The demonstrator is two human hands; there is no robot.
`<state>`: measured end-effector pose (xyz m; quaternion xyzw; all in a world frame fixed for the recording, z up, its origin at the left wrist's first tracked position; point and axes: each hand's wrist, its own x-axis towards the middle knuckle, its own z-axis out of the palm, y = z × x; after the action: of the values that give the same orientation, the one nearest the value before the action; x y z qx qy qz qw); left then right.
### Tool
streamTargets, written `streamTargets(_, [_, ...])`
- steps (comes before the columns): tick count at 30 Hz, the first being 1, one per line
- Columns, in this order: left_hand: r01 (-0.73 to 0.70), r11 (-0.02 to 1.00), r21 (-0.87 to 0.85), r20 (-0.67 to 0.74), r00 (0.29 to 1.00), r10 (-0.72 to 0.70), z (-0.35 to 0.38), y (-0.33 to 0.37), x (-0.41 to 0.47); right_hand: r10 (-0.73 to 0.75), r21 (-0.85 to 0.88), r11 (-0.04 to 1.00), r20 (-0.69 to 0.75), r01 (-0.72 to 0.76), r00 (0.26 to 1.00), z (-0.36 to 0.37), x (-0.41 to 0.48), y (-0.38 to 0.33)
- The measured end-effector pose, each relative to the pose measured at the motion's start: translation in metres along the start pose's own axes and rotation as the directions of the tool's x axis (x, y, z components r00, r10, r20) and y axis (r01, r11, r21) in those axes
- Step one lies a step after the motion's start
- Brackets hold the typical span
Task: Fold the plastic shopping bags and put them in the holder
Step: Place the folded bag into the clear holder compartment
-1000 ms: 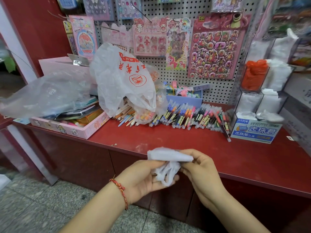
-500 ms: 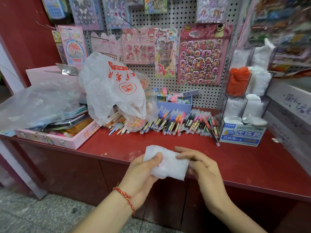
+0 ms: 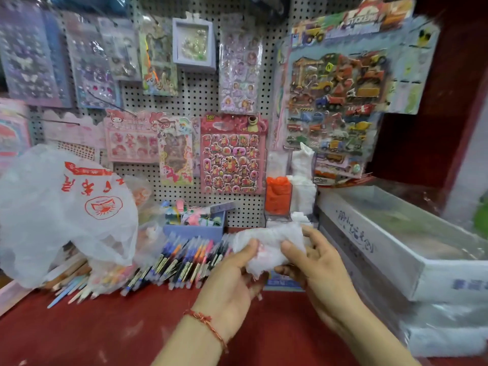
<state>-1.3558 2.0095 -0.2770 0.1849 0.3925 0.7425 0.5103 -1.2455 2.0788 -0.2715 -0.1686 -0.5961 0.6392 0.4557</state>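
Note:
A folded white plastic bag (image 3: 266,244) is held above the red counter (image 3: 105,328) between both hands. My left hand (image 3: 232,281) grips its left side with the thumb on top. My right hand (image 3: 317,268) pinches its right side. Just behind the bag stands the clear compartmented holder (image 3: 290,217), with folded orange bags (image 3: 277,196) in one cell and folded white bags (image 3: 303,191) in others. A large loose white bag with red print (image 3: 66,215) lies at the left over the pens.
A row of coloured pens (image 3: 179,262) and pencils lies along the counter's back, with a blue box (image 3: 195,228) of small items behind. Stacked white boxes (image 3: 396,260) fill the right side. Sticker sheets hang on the pegboard (image 3: 206,101) above.
The view has moved closer and to the right. Both hands have carried the folded bag up and forward, close to the holder, and the bag is now a compact folded bundle.

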Motion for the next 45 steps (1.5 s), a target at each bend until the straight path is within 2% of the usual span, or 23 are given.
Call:
streamTargets(4, [-0.025, 1.000, -0.016, 0.017, 1.000, 0.025, 0.030, -0.003, 0.033, -0.107, -0.180, 0.978, -0.023, 0.101, 0.994, -0.029, 0.028, -0.013])
streamTargets(7, [-0.068, 0.984, 0.164, -0.068, 0.995, 0.080, 0.037, -0.016, 0.060, -0.167, -0.485, 0.866, -0.059, 0.118, 0.984, -0.046, 0.046, -0.011])
streamTargets(9, [-0.157, 0.921, 0.356, -0.179, 0.956, 0.232, 0.037, -0.023, 0.080, -0.237, -0.596, 0.795, -0.131, 0.115, 0.962, -0.054, 0.059, -0.011])
streamTargets(11, [-0.271, 0.780, 0.565, -0.207, 0.868, 0.451, 0.039, -0.022, 0.090, -0.383, -0.692, 0.706, -0.189, 0.154, 0.904, -0.062, 0.075, -0.017])
streamTargets(14, [-0.370, 0.481, 0.795, -0.051, 0.749, 0.660, 0.042, -0.014, 0.103, -0.526, -0.809, 0.557, -0.168, 0.188, 0.834, -0.067, 0.100, -0.030])
streamTargets(15, [-0.390, 0.408, 0.825, 0.004, 0.726, 0.687, 0.043, -0.012, 0.109, -0.538, -0.821, 0.539, -0.164, 0.187, 0.827, -0.067, 0.109, -0.032])
streamTargets(19, [-0.468, 0.256, 0.846, 0.163, 0.684, 0.711, 0.059, -0.002, 0.124, -0.607, -0.806, 0.519, -0.113, 0.285, 0.787, -0.054, 0.140, -0.047])
streamTargets(21, [-0.523, 0.119, 0.844, 0.277, 0.616, 0.738, 0.063, 0.013, 0.132, -0.602, -0.814, 0.489, -0.055, 0.314, 0.797, -0.046, 0.156, -0.058])
streamTargets(23, [-0.497, -0.007, 0.867, 0.340, 0.582, 0.739, 0.064, 0.038, 0.143, -0.606, -0.820, 0.458, -0.006, 0.344, 0.795, -0.040, 0.170, -0.071])
streamTargets(24, [-0.477, -0.032, 0.878, 0.344, 0.585, 0.734, 0.065, 0.053, 0.149, -0.614, -0.816, 0.451, 0.011, 0.362, 0.789, -0.036, 0.177, -0.078])
streamTargets(26, [-0.482, 0.000, 0.876, 0.331, 0.602, 0.727, 0.068, 0.081, 0.163, -0.633, -0.805, 0.438, 0.040, 0.400, 0.773, -0.030, 0.189, -0.089])
streamTargets(29, [-0.588, 0.147, 0.796, 0.341, 0.635, 0.693, 0.078, 0.109, 0.179, -0.673, -0.805, 0.376, 0.104, 0.460, 0.732, -0.024, 0.210, -0.103])
streamTargets(31, [-0.637, 0.232, 0.735, 0.376, 0.667, 0.643, 0.087, 0.124, 0.189, -0.644, -0.830, 0.303, 0.184, 0.468, 0.743, -0.023, 0.228, -0.109])
streamTargets(32, [-0.639, 0.239, 0.731, 0.393, 0.681, 0.618, 0.092, 0.130, 0.194, -0.605, -0.845, 0.266, 0.228, 0.464, 0.763, -0.023, 0.238, -0.110])
streamTargets(36, [-0.524, 0.081, 0.848, 0.419, 0.755, 0.503, 0.101, 0.138, 0.222, -0.389, -0.877, 0.100, 0.400, 0.469, 0.830, -0.024, 0.271, -0.108])
streamTargets(39, [-0.456, -0.008, 0.890, 0.401, 0.775, 0.488, 0.100, 0.139, 0.230, -0.318, -0.886, 0.077, 0.413, 0.457, 0.853, -0.025, 0.280, -0.105])
streamTargets(40, [-0.435, -0.056, 0.899, 0.402, 0.766, 0.502, 0.100, 0.140, 0.229, -0.309, -0.884, 0.082, 0.416, 0.460, 0.855, -0.025, 0.281, -0.104])
streamTargets(41, [-0.410, -0.153, 0.899, 0.425, 0.736, 0.526, 0.101, 0.140, 0.228, -0.301, -0.883, 0.097, 0.414, 0.460, 0.859, -0.026, 0.283, -0.104])
streamTargets(43, [-0.349, -0.398, 0.849, 0.526, 0.641, 0.560, 0.103, 0.138, 0.224, -0.277, -0.883, 0.142, 0.398, 0.447, 0.875, -0.028, 0.286, -0.105])
streamTargets(44, [-0.339, -0.461, 0.820, 0.566, 0.600, 0.565, 0.105, 0.136, 0.222, -0.252, -0.884, 0.157, 0.395, 0.440, 0.883, -0.030, 0.288, -0.107])
streamTargets(45, [-0.352, -0.469, 0.810, 0.581, 0.588, 0.563, 0.106, 0.134, 0.221, -0.222, -0.883, 0.173, 0.397, 0.437, 0.891, -0.032, 0.289, -0.109])
